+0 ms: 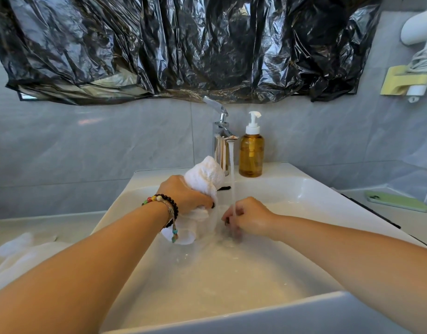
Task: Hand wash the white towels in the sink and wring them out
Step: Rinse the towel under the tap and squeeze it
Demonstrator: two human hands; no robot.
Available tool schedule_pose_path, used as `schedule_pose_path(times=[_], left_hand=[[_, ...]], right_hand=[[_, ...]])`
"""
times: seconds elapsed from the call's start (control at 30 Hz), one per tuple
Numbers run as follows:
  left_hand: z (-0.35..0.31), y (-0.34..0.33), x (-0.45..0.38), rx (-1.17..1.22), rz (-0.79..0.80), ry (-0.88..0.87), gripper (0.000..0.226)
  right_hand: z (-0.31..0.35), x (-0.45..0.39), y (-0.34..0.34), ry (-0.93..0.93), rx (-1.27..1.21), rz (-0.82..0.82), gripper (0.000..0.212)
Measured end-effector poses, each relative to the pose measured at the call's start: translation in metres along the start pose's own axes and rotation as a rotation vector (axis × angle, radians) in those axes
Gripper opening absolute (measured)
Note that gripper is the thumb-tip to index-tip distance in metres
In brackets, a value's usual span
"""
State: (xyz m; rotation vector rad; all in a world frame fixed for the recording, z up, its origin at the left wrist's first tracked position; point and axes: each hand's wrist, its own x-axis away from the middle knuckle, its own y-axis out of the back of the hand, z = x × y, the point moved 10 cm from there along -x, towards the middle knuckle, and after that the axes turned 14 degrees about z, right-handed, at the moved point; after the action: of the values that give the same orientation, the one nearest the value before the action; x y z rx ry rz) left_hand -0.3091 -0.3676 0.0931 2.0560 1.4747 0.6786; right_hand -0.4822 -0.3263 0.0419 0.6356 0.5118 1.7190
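Note:
My left hand (pixel 183 195) grips a bunched white towel (pixel 205 175) over the white sink (pixel 304 186); one end bulges above my fist and the other hangs wet below my wrist. My right hand (pixel 246 218) has its fingers curled around the towel's stretched lower part, directly under the running water stream (pixel 233 179) from the chrome faucet (pixel 222 138). Water pools in the basin beneath both hands.
An amber soap pump bottle (pixel 251 150) stands right of the faucet. More white towels (pixel 17 256) lie on the counter at the left. A green phone (pixel 395 201) rests on the right counter. Black plastic sheeting (pixel 183 44) covers the wall above.

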Motion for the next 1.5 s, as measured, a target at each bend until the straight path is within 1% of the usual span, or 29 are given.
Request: schedule_pose_path(times=[0.07, 0.1, 0.13, 0.17, 0.23, 0.33, 0.37, 0.4, 0.43, 0.5, 0.53, 0.57, 0.63, 0.67, 0.73, 0.8, 0.83, 0.87, 0.9, 0.97, 1.0, 1.03, 1.07, 1.1, 1.13, 1.27, 1.33, 1.4, 1.5], left_hand=[[0.000, 0.001, -0.001, -0.006, -0.002, 0.001, 0.053], [0.001, 0.002, -0.002, -0.009, -0.004, 0.002, 0.055], [0.001, 0.003, -0.003, -0.010, -0.004, 0.005, 0.056], [0.002, 0.004, -0.003, -0.009, -0.004, 0.010, 0.056], [0.004, 0.006, -0.005, -0.009, -0.001, 0.025, 0.055], [0.007, 0.008, -0.006, -0.017, -0.001, 0.037, 0.055], [0.007, 0.009, -0.006, -0.026, -0.002, 0.040, 0.055], [0.007, 0.009, -0.006, -0.030, -0.003, 0.043, 0.054], [0.008, 0.010, -0.006, -0.030, -0.003, 0.044, 0.054], [0.008, 0.010, -0.005, -0.024, -0.002, 0.042, 0.055], [0.008, 0.010, -0.005, -0.022, -0.001, 0.040, 0.056], [0.008, 0.010, -0.005, -0.021, 0.003, 0.038, 0.057], [0.007, 0.008, -0.005, -0.020, 0.017, 0.032, 0.059], [0.007, 0.007, -0.006, -0.018, 0.023, 0.031, 0.060], [0.007, 0.005, -0.007, -0.005, 0.034, 0.031, 0.060], [0.008, 0.001, -0.008, 0.020, 0.053, 0.036, 0.059], [0.009, -0.002, -0.009, 0.035, 0.065, 0.042, 0.058], [0.011, -0.004, -0.010, 0.055, 0.080, 0.050, 0.058], [0.012, -0.006, -0.010, 0.082, 0.094, 0.060, 0.059], [0.013, -0.010, -0.010, 0.128, 0.118, 0.082, 0.061], [0.013, -0.013, -0.009, 0.140, 0.128, 0.092, 0.063], [0.012, -0.015, -0.008, 0.150, 0.136, 0.098, 0.065], [0.011, -0.019, -0.007, 0.163, 0.144, 0.103, 0.068], [0.009, -0.023, -0.006, 0.180, 0.154, 0.103, 0.069], [0.007, -0.027, -0.005, 0.199, 0.166, 0.101, 0.070], [0.000, -0.041, -0.001, 0.194, 0.216, 0.098, 0.079], [-0.002, -0.044, -0.001, 0.166, 0.231, 0.092, 0.084], [-0.002, -0.045, -0.001, 0.177, 0.238, 0.089, 0.086], [-0.001, -0.043, -0.002, 0.199, 0.236, 0.090, 0.086]], right_hand=[[-0.004, -0.002, -0.005, -0.042, -0.439, -0.077, 0.018], [-0.004, -0.004, -0.009, -0.071, -0.593, -0.101, 0.020], [-0.003, -0.006, -0.011, -0.105, -0.683, -0.125, 0.021], [-0.001, -0.008, -0.011, -0.137, -0.726, -0.151, 0.022], [0.004, -0.010, -0.009, -0.172, -0.725, -0.176, 0.022], [0.018, -0.015, -0.006, -0.154, -0.714, -0.153, 0.021], [0.023, -0.015, -0.003, -0.132, -0.645, -0.141, 0.020], [0.028, -0.016, 0.004, -0.092, -0.483, -0.131, 0.020], [0.036, -0.016, 0.010, -0.033, -0.233, -0.109, 0.022], [0.049, -0.011, 0.003, 0.097, 0.279, 0.024, 0.026], [0.045, -0.008, -0.006, 0.117, 0.456, 0.109, 0.030], [0.035, -0.006, -0.015, 0.120, 0.578, 0.176, 0.034], [0.023, 0.000, -0.024, 0.157, 0.732, 0.219, 0.036], [0.021, 0.002, -0.026, 0.188, 0.762, 0.221, 0.034], [0.019, 0.006, -0.027, 0.219, 0.760, 0.250, 0.029], [0.015, 0.006, -0.017, 0.163, 0.730, 0.247, 0.025], [0.018, 0.006, -0.001, 0.123, 0.702, 0.173, 0.023], [0.026, 0.009, 0.022, 0.101, 0.648, 0.030, 0.018], [0.040, 0.018, 0.051, 0.115, 0.564, -0.166, 0.017], [0.076, 0.053, 0.107, 0.278, 0.390, -0.609, 0.027], [0.092, 0.072, 0.128, 0.381, 0.324, -0.775, 0.030], [0.107, 0.085, 0.143, 0.464, 0.290, -0.878, 0.027], [0.122, 0.089, 0.153, 0.516, 0.285, -0.919, 0.021], [0.138, 0.087, 0.159, 0.557, 0.308, -0.914, 0.014], [0.153, 0.078, 0.162, 0.571, 0.350, -0.868, 0.012], [0.187, 0.025, 0.153, 0.462, 0.492, -0.527, 0.043], [0.193, 0.005, 0.144, 0.433, 0.495, -0.397, 0.047], [0.193, -0.005, 0.137, 0.413, 0.472, -0.326, 0.047], [0.195, -0.001, 0.128, 0.432, 0.443, -0.328, 0.044]])
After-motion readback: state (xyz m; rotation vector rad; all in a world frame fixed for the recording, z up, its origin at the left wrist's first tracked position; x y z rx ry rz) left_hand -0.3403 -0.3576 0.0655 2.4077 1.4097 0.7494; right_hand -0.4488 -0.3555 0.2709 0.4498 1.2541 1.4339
